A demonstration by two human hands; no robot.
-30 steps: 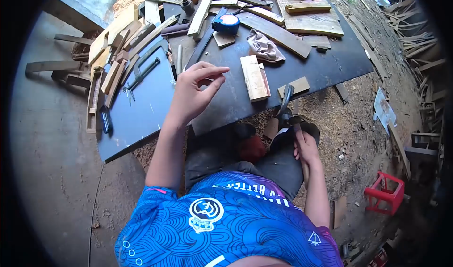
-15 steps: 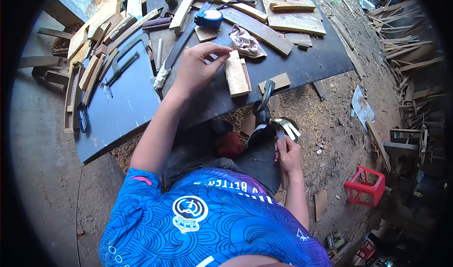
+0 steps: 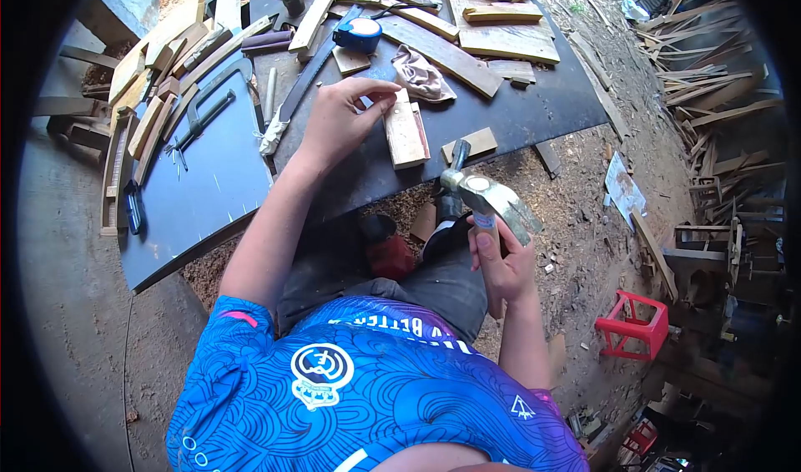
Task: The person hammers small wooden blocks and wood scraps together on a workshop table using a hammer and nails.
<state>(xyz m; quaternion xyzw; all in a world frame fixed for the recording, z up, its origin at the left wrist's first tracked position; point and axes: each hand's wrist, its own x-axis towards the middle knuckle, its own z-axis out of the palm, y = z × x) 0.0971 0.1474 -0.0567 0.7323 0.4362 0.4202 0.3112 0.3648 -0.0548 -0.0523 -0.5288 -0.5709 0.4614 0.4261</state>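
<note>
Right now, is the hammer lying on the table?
No: the right hand grips the hammer by its handle, in front of the table.

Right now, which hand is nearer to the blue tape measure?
Left. The left hand is just this side of the tape measure; the right hand, holding the hammer, is farther back.

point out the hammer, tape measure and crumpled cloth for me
Hammer (image 3: pixel 481 186), head camera view, on its metal head
Tape measure (image 3: pixel 364 27), head camera view, on its round label
Crumpled cloth (image 3: pixel 421 77), head camera view, near its middle
</note>
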